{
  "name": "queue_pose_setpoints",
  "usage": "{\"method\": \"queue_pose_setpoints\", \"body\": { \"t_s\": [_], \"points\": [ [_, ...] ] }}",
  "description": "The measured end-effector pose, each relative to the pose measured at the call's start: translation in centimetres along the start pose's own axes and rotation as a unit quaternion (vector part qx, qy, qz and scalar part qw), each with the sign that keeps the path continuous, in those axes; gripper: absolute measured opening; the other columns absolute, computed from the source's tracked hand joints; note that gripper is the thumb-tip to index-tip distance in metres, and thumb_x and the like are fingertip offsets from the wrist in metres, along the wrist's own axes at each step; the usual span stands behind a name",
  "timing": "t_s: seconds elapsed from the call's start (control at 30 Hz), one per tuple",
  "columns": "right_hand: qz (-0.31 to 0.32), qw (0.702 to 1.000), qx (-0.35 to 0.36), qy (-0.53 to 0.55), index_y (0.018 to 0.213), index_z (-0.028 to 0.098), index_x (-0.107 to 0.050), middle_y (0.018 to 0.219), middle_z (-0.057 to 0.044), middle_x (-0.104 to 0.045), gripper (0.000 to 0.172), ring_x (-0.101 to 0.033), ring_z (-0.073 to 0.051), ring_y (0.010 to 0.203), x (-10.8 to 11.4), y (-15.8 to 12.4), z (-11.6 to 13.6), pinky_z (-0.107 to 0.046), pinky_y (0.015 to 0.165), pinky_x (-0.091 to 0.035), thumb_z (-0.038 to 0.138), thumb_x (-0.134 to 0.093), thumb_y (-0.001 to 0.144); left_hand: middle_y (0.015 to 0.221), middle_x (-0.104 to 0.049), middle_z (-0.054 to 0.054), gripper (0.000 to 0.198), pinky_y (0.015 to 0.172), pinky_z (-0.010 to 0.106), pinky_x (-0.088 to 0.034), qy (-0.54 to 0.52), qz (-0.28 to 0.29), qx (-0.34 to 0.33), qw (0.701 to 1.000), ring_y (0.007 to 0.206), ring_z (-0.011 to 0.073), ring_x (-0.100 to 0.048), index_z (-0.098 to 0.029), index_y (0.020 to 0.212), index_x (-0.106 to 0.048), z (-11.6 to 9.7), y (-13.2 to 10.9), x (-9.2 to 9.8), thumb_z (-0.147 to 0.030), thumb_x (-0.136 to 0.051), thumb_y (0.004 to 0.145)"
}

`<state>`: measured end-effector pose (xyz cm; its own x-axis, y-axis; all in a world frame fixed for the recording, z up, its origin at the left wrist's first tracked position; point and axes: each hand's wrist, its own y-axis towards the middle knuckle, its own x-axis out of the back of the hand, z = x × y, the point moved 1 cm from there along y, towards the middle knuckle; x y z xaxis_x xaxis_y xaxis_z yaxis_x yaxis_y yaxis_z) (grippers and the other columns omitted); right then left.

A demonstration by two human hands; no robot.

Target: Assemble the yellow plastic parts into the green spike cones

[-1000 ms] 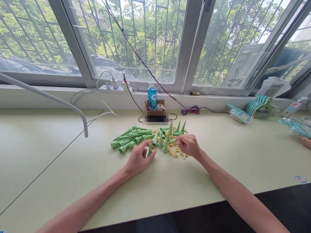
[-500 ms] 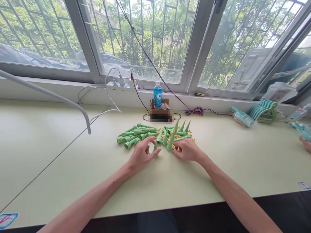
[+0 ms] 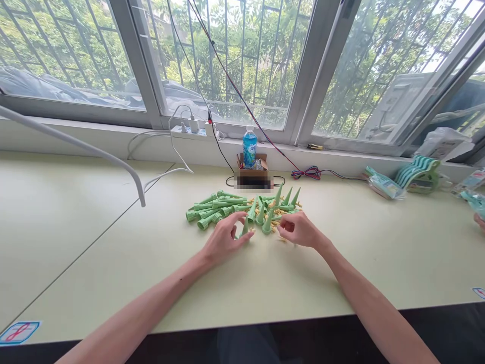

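My left hand [image 3: 226,237] curls its thumb and fingers around an upright green cone [image 3: 245,226] at the near edge of the pile. Right of it, my right hand [image 3: 297,229] has its fingertips pinched together beside small yellow pieces [image 3: 282,239]; what they hold, if anything, is too small to name. Between the hands a green cone [image 3: 268,223] stands upright on the table, with more upright cones behind. Several green tapered tubes [image 3: 206,222] lie heaped to the left, beyond my left hand.
A blue bottle [image 3: 249,147] stands at a small cardboard box [image 3: 261,173] behind the pile. A white tube [image 3: 113,157] arches over the table [image 3: 94,212] at left. Green hangers [image 3: 417,174], a wrapped packet [image 3: 384,184] and another person's hand [image 3: 479,221] are at right.
My right hand has lifted slightly and drawn right, away from the nearest upright cone, uncovering yellow pieces. My left hand keeps its place around its cone. The camera view has shifted a little.
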<state>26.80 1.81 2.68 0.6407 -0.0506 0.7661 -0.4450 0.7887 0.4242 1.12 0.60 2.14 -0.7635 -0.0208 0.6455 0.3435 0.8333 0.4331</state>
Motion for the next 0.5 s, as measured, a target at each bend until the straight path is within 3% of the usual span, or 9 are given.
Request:
{"method": "queue_pose_setpoints", "body": {
  "t_s": [0.1, 0.27, 0.4, 0.5],
  "points": [
    [-0.006, 0.999, 0.013, 0.042, 0.06, 0.019, -0.05, 0.048, 0.005, -0.045, 0.023, -0.039, -0.009, 0.044, -0.3, -0.3, 1.2, -0.022, 0.047, -0.034, 0.017, -0.059, 0.081, 0.088, -0.062, -0.001, 0.037, 0.052, 0.022, -0.035, -0.001, 0.025, 0.005, 1.0, 0.046, 0.0045, -0.032, -0.018, 0.115, -0.055, 0.1, 0.0, 0.0, -0.034, -0.064, 0.083],
    [-0.009, 0.997, 0.042, 0.065, 0.071, 0.019, -0.056, 0.056, 0.003, -0.051, 0.015, -0.044, -0.01, 0.049, -2.7, -0.3, 3.7, -0.023, 0.051, -0.038, 0.021, -0.056, 0.087, 0.071, -0.056, -0.006, 0.034, 0.053, 0.021, -0.034, 0.003, 0.053, 0.006, 0.999, 0.047, 0.0067, -0.035, -0.019, 0.113, -0.056, 0.0, 0.0, 0.2, -0.029, -0.063, 0.081],
    [-0.019, 0.997, 0.038, 0.058, 0.079, 0.018, -0.059, 0.06, 0.002, -0.056, 0.014, -0.049, -0.01, 0.052, -4.3, -0.1, 3.8, -0.022, 0.054, -0.039, 0.024, -0.055, 0.09, 0.061, -0.048, -0.008, 0.029, 0.053, 0.021, -0.033, 0.007, 0.061, -0.002, 0.998, 0.048, 0.0082, -0.036, -0.019, 0.109, -0.057, 0.1, 0.0, 0.3, -0.023, -0.059, 0.08],
    [-0.033, 0.997, 0.032, 0.065, 0.082, 0.018, -0.061, 0.065, 0.0, -0.06, 0.015, -0.051, -0.011, 0.054, -4.6, -0.1, 3.6, -0.022, 0.056, -0.041, 0.028, -0.055, 0.093, 0.067, -0.053, -0.006, 0.028, 0.052, 0.021, -0.034, -0.01, 0.073, -0.001, 0.997, 0.05, 0.0082, -0.038, -0.02, 0.109, -0.056, 0.2, -0.1, 0.2, -0.02, -0.056, 0.081]
  ]
}}
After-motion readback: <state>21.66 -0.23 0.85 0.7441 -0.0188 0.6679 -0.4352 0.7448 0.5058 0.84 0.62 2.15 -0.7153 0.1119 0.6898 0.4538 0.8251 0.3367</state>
